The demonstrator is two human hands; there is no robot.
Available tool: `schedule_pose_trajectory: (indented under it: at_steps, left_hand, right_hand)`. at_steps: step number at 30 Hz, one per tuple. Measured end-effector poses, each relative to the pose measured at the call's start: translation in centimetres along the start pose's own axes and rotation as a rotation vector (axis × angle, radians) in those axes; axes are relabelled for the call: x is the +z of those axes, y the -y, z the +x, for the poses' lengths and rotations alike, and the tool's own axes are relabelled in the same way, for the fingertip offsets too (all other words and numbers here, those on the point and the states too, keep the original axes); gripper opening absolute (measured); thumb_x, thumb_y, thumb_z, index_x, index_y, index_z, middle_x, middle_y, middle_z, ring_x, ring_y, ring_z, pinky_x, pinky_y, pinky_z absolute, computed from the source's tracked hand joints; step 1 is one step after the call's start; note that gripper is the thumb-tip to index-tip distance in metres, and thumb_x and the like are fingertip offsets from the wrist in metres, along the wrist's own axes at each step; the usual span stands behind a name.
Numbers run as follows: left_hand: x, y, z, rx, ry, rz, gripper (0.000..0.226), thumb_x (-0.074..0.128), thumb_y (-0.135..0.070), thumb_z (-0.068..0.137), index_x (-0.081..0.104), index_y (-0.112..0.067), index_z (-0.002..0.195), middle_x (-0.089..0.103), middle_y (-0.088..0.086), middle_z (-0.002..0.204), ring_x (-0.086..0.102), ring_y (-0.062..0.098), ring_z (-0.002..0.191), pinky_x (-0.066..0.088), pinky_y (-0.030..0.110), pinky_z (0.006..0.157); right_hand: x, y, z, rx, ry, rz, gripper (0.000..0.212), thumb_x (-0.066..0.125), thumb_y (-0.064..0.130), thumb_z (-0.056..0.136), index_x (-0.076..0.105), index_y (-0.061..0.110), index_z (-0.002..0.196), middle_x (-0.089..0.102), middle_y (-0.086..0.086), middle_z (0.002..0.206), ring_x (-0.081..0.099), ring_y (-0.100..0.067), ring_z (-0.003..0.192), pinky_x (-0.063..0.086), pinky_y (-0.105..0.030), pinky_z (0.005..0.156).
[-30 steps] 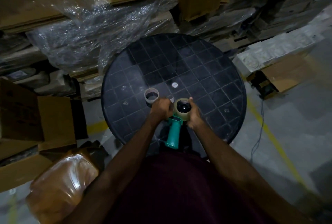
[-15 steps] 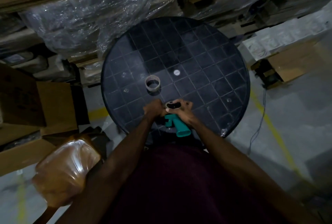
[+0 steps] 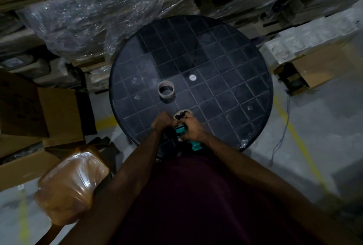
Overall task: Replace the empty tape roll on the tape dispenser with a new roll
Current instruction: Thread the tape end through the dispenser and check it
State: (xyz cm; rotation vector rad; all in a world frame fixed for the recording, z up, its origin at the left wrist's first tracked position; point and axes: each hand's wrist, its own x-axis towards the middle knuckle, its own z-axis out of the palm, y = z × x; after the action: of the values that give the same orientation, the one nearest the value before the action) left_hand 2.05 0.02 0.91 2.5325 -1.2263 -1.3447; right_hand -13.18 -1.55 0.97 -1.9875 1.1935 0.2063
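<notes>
Both hands are working the teal plastic tape dispenser [image 3: 183, 131] at the near table edge: right hand [image 3: 193, 129] gripping its body, left hand [image 3: 163, 123] curling beside the pale new tape roll [image 3: 182, 114] just beyond; the handle's pointing near-right, and the empty cardboard core [image 3: 166, 89] is sitting farther back.

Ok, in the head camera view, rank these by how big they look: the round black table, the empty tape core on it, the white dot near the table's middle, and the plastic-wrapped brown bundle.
1. round black table
2. plastic-wrapped brown bundle, though it is nearer the camera
3. empty tape core
4. white dot
</notes>
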Motion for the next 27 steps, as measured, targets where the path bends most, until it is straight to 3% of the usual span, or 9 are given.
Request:
schedule_pose_trajectory:
  at_steps: [2, 4, 8, 10, 11, 13, 17, 20, 27]
  left_hand:
    - [-0.2, -0.7, -0.3, 0.010, -0.043, -0.023, 0.035, 0.071, -0.034, 0.082, 0.070, -0.005, 0.101, 0.071, 0.015, 0.108, 0.069, 0.031, 0.101, 0.051, 0.036, 0.074]
    - [-0.5, -1.5, -0.3, 0.055, -0.093, 0.010, 0.032, 0.068, -0.045, 0.076, 0.066, -0.014, 0.083, 0.074, 0.013, 0.098, 0.072, 0.032, 0.095, 0.057, 0.039, 0.075]
    - [-0.9, -2.7, 0.6, 0.230, -0.131, 0.035, 0.032, 0.055, -0.044, 0.067, 0.055, -0.013, 0.063, 0.072, 0.012, 0.078, 0.070, 0.032, 0.076, 0.060, 0.040, 0.069]
    - [-1.1, -3.1, 1.3, 0.314, -0.125, -0.015, 0.037, 0.052, -0.043, 0.066, 0.067, -0.010, 0.067, 0.074, 0.011, 0.075, 0.071, 0.030, 0.072, 0.057, 0.035, 0.064]
    - [-1.2, -3.4, 1.6, 0.366, -0.148, -0.024, 0.037, 0.053, -0.041, 0.066, 0.073, -0.010, 0.070, 0.075, 0.009, 0.074, 0.071, 0.028, 0.070, 0.055, 0.032, 0.061]
    - [-1.5, -4.1, 1.9, 0.441, -0.230, -0.014, 0.034, 0.056, -0.036, 0.066, 0.080, -0.013, 0.075, 0.077, 0.007, 0.075, 0.071, 0.027, 0.068, 0.053, 0.029, 0.060]
    - [-2.3, -5.9, 1.3, 0.409, -0.382, 0.086, 0.035, 0.055, -0.045, 0.073, 0.079, -0.020, 0.080, 0.072, 0.013, 0.096, 0.066, 0.034, 0.091, 0.057, 0.042, 0.078]
    - [-2.7, -6.7, 0.5, 0.390, -0.405, 0.202, 0.025, 0.065, -0.042, 0.086, 0.080, -0.025, 0.097, 0.056, 0.011, 0.128, 0.047, 0.035, 0.122, 0.040, 0.052, 0.103]
    - [-2.8, -7.3, 0.0, 0.482, -0.475, 0.163, 0.024, 0.063, -0.036, 0.091, 0.080, -0.024, 0.102, 0.049, 0.009, 0.141, 0.041, 0.033, 0.130, 0.031, 0.051, 0.108]
  right_hand:
    - [-0.1, 0.4, 0.0, 0.006, -0.038, -0.039, 0.077, 0.094, 0.028, 0.054, 0.065, 0.014, 0.125, 0.049, -0.009, 0.131, 0.054, -0.030, 0.117, 0.049, -0.038, 0.103]
    - [-0.4, 0.6, -0.1, 0.016, -0.100, -0.023, 0.070, 0.087, 0.015, 0.068, 0.059, 0.015, 0.133, 0.054, -0.011, 0.132, 0.058, -0.031, 0.117, 0.051, -0.035, 0.099]
    - [-2.0, 0.3, -0.4, 0.015, -0.199, 0.007, 0.041, 0.062, -0.002, 0.089, 0.059, 0.000, 0.129, 0.064, -0.019, 0.123, 0.061, -0.023, 0.098, 0.044, -0.003, 0.079]
    - [-2.8, 0.2, -0.4, 0.031, -0.292, -0.004, 0.041, 0.066, -0.002, 0.083, 0.062, 0.002, 0.124, 0.067, -0.017, 0.117, 0.064, -0.025, 0.092, 0.056, -0.019, 0.082]
    - [-3.2, 0.2, -0.6, 0.018, -0.318, -0.038, 0.047, 0.069, 0.000, 0.078, 0.062, 0.006, 0.124, 0.066, -0.015, 0.118, 0.064, -0.027, 0.099, 0.057, -0.033, 0.086]
    - [-3.5, -0.3, -0.7, -0.031, -0.364, -0.065, 0.056, 0.071, 0.001, 0.074, 0.059, 0.006, 0.128, 0.063, -0.016, 0.123, 0.060, -0.033, 0.110, 0.053, -0.043, 0.092]
    - [-4.5, 0.1, -1.1, -0.097, -0.442, -0.089, 0.057, 0.070, 0.000, 0.074, 0.058, 0.005, 0.130, 0.061, -0.015, 0.127, 0.056, -0.032, 0.115, 0.051, -0.043, 0.095]
    - [-4.9, 0.3, -1.2, -0.101, -0.505, -0.101, 0.055, 0.069, -0.003, 0.075, 0.059, 0.005, 0.129, 0.061, -0.014, 0.126, 0.056, -0.031, 0.115, 0.053, -0.043, 0.093]
    - [-5.4, -0.4, -1.1, -0.119, -0.559, -0.109, 0.060, 0.067, 0.000, 0.079, 0.054, 0.007, 0.136, 0.058, -0.010, 0.131, 0.053, -0.027, 0.120, 0.052, -0.039, 0.095]
